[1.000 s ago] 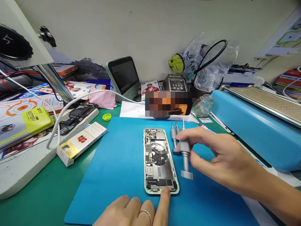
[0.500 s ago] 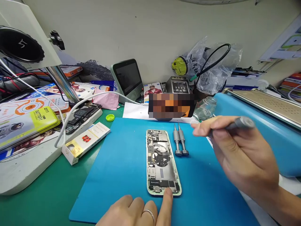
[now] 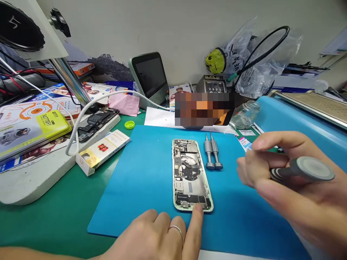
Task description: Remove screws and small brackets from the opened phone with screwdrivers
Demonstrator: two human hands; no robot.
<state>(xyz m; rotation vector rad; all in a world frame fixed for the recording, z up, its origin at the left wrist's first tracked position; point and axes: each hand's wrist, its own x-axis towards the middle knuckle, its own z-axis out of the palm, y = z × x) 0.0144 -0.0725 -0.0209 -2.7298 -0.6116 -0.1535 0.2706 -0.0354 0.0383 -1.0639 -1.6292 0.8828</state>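
An opened smartphone (image 3: 193,187) with its inner parts bare lies on the blue mat (image 3: 143,180). My left hand (image 3: 154,234) rests at its bottom end. The index finger is stretched out and its tip touches the phone's lower edge, while the other fingers are loosely bent and hold nothing. To the right, raised above the mat, my right hand (image 3: 292,180) is closed around a grey screwdriver (image 3: 284,172). Its round end cap faces me, and its tip is hidden by the fingers. Two more grey screwdrivers (image 3: 211,153) lie side by side, right of the phone.
Left stand a small box (image 3: 104,151), a second opened phone (image 3: 94,122) and a microscope stand (image 3: 58,72). A green cap (image 3: 129,125) lies near the mat. Behind are a smart display (image 3: 149,77), a blurred-out screen (image 3: 203,110) and a glass jar (image 3: 247,115).
My right hand has come closer and further right, turning the screwdriver so its end cap faces me. The whole view has shifted a little. My left index finger stays on the phone's lower edge.
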